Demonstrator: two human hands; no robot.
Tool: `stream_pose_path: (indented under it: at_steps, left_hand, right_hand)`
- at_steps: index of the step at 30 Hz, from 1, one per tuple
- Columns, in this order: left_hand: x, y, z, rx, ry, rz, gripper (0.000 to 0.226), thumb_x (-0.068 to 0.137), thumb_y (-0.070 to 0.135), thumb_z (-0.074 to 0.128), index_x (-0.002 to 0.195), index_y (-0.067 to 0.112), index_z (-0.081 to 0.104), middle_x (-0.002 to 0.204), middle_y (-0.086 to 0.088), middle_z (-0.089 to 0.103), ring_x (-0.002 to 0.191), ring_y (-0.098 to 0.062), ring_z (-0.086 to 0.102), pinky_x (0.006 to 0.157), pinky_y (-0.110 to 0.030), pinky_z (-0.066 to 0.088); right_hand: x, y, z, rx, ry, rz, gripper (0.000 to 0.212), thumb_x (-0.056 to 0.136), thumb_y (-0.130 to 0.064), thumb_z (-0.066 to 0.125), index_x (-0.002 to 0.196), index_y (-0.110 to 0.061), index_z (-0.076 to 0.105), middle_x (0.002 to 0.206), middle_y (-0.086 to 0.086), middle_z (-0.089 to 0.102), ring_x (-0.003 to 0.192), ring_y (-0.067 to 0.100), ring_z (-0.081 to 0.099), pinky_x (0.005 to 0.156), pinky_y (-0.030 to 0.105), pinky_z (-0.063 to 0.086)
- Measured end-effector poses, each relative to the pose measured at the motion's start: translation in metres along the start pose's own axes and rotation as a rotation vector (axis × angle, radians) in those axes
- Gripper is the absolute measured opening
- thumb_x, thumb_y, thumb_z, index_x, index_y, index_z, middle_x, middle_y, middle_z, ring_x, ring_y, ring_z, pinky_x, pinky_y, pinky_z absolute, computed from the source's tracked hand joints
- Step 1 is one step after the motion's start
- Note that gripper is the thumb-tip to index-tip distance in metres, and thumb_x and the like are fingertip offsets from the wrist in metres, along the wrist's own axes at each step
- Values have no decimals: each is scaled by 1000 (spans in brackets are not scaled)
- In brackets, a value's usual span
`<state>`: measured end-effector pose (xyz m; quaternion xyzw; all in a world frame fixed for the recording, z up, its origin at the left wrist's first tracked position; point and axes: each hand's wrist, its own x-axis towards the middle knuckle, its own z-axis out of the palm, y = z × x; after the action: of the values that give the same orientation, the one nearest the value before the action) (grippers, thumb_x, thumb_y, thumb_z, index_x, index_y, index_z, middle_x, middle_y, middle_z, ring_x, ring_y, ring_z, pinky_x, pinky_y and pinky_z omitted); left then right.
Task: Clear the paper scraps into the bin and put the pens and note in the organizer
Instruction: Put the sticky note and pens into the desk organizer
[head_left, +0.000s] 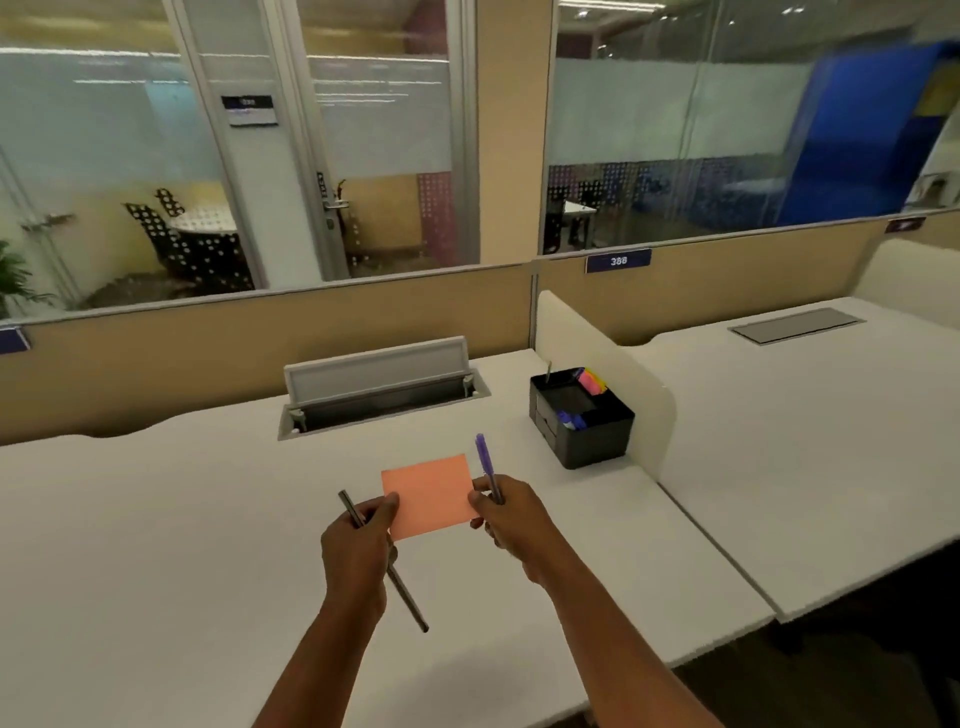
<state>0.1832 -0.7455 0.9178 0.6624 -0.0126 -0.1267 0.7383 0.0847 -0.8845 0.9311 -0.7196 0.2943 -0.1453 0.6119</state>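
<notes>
Orange note (429, 494) is held above the white desk (156, 519), pinched at both side edges: left hand (358, 545) also grips a dark pen (405, 597), right hand (506, 517) a purple pen (485, 465). Black organizer (582, 418) stands beyond & right of the note, w/ coloured notes inside. Partition tag (618, 260) behind organizer reads "388".

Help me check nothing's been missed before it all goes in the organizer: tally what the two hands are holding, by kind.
Pens: 2, a dark pen in the left hand and a purple pen in the right hand
Notes: 1, an orange note pinched between both hands
Total: 3
</notes>
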Motion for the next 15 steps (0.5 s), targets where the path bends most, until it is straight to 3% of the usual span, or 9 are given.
stream_pose_path:
  at_steps: [4, 9, 15]
  left_hand:
    - [30, 2, 20, 48, -77, -31, 18, 85, 21, 67, 95, 7, 63, 69, -8, 52, 57, -20, 45, 54, -30, 41]
    - [55, 5, 38, 74, -192, -59, 12, 83, 19, 69, 85, 8, 65, 61, -9, 49, 52, -19, 40, 52, -29, 40]
    - [78, 3, 55, 61, -227, -103, 13, 87, 15, 64, 82, 3, 64, 76, -12, 64, 52, -18, 40, 49, -28, 38]
  right_hand:
    - [25, -12, -5, 23, 78, 74, 22, 96, -18, 54, 116, -11, 59, 78, -1, 61, 60, 4, 54, 51, 15, 41]
    - [51, -17, -14, -5, 228, 68, 23, 95, -19, 55, 116, -11, 61, 93, 2, 62, 65, 3, 57, 57, 15, 41]
    - [84, -10, -47, 86, 503, 33, 18, 95, -13, 55, 109, -7, 64, 93, 7, 63, 68, 7, 58, 55, 16, 45]
